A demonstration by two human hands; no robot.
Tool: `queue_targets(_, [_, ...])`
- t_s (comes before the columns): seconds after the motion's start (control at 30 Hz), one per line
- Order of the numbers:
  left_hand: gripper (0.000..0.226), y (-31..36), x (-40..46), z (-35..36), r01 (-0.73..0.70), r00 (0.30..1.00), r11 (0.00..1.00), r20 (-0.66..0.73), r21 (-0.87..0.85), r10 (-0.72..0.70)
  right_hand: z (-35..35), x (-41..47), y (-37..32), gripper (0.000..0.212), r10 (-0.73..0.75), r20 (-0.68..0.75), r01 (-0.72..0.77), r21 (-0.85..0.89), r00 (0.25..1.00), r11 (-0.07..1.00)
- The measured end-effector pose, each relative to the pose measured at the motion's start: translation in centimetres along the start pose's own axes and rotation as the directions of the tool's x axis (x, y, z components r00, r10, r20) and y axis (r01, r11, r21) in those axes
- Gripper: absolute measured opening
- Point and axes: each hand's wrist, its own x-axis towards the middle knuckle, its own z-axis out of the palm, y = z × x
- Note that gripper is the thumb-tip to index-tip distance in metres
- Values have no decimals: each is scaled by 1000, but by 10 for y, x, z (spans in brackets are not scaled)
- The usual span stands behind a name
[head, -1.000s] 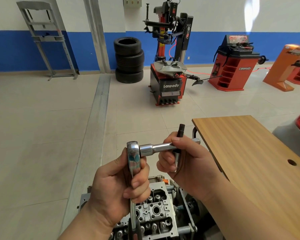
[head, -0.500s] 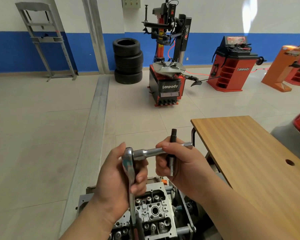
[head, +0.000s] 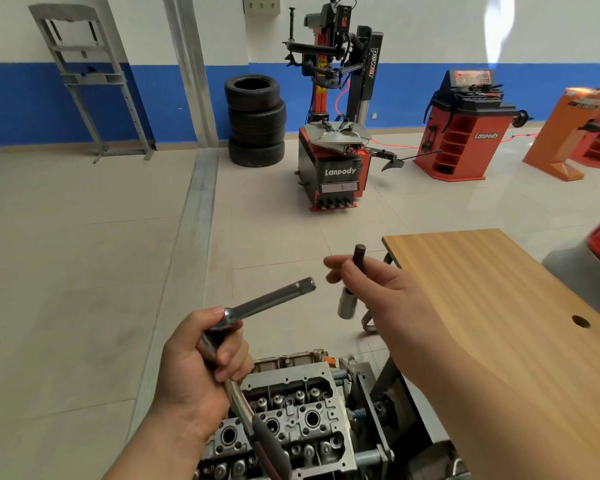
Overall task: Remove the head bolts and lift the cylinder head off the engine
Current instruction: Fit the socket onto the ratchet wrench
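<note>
Separated since the earlier frame: left hand (head: 201, 368) grips ratchet (head: 222, 351) with extension bar (head: 271, 301) pointing up-right; right hand (head: 371, 285) now apart, fingers pinching bit socket (head: 352, 289). Cylinder head (head: 291, 417) lies below both hands.

Ratchet (head: 222, 344) gripped near the head in the left grip (head: 194, 372), dark handle slanting down over the head (head: 291, 420); steel extension (head: 271, 301) jutting up and to the right of that grip, free end bare. Socket (head: 344, 307) with dark bit (head: 359, 258) upright in the right grip (head: 371, 289), apart from the extension tip. Grey cylinder head below both grips, valve springs and plug wells exposed.
</note>
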Motion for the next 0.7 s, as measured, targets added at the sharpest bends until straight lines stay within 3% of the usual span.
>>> queue_targets(0.07, [40,1,-1,0,-19,1000,999,-9,44,19,0,3,-4,22,-59,-5,59,52,998,997])
queue_targets(0.17, [32,1,-3,1,-39,999,997,-21,69,40,0,6,-6,24,-51,-54,67,381,997,922])
queue_targets(0.23, [29,1,-4,3,-50,998,996,-22,73,52,2,5,-5,30,-23,-46,43,510,999,859])
queue_targets(0.53, [37,4,-7,6,-80,997,995,-17,66,81,14,-1,-2,21,-28,-44,49,579,999,814])
queue_targets(0.7, [55,3,-9,10,-187,980,971,-36,149,194,17,-1,-1,24,29,-71,22,627,997,778])
